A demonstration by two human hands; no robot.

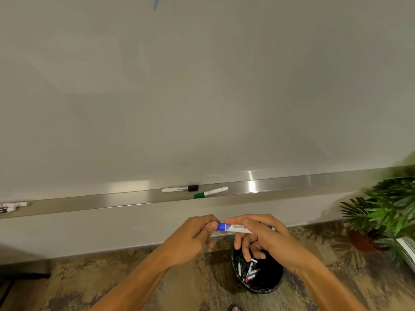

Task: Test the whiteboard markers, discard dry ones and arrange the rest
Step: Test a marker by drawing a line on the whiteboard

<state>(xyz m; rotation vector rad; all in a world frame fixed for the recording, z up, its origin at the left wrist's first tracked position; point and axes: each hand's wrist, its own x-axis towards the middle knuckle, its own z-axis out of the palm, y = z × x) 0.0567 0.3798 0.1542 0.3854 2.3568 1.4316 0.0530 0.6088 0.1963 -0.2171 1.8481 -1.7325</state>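
1. Black bin on carpet floor, w/ several discarded markers inside.
2. Above bin: left hand pinches blue cap of blue marker; right hand grips white barrel, marker approx. horizontal betw. both hands.
3. Steel tray under whiteboard: black-cap marker and green marker lie near each other mid-tray; more markers at far left end.
4. Potted plant at right.
5. Blue stroke at whiteboard's top edge.
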